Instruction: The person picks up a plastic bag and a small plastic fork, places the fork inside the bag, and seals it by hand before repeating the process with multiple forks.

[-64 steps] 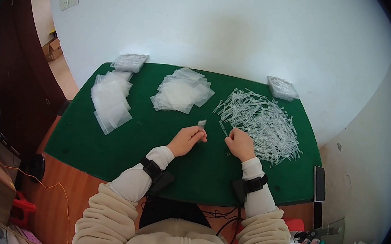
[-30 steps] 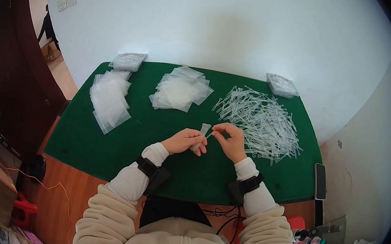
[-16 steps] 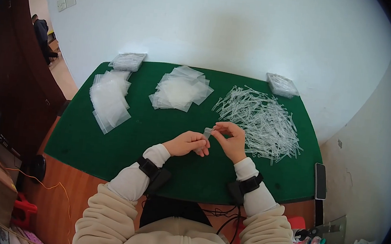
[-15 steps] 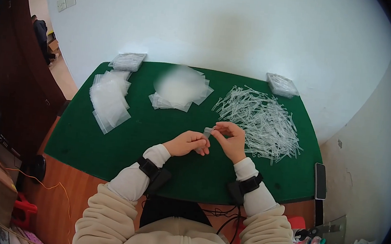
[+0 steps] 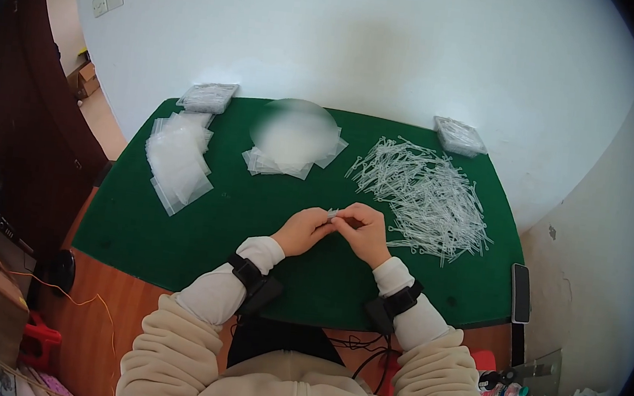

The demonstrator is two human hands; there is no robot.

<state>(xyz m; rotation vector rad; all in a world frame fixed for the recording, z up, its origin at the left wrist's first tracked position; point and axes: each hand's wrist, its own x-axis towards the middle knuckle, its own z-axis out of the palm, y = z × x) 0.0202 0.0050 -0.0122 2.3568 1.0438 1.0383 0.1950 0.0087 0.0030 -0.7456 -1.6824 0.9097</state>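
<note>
Left hand [image 5: 302, 231] and right hand [image 5: 364, 230]: fingers pinched together on small clear bag [image 5: 331, 213]; pile of clear plastic sticks [image 5: 425, 198] just right of fingers.

**What I wore at the rig**

I had on a cream fleece jacket over white inner sleeves. A black strap-on band sat on each wrist, and thin black cables trailed from them toward my lap. My hands were bare.
</note>
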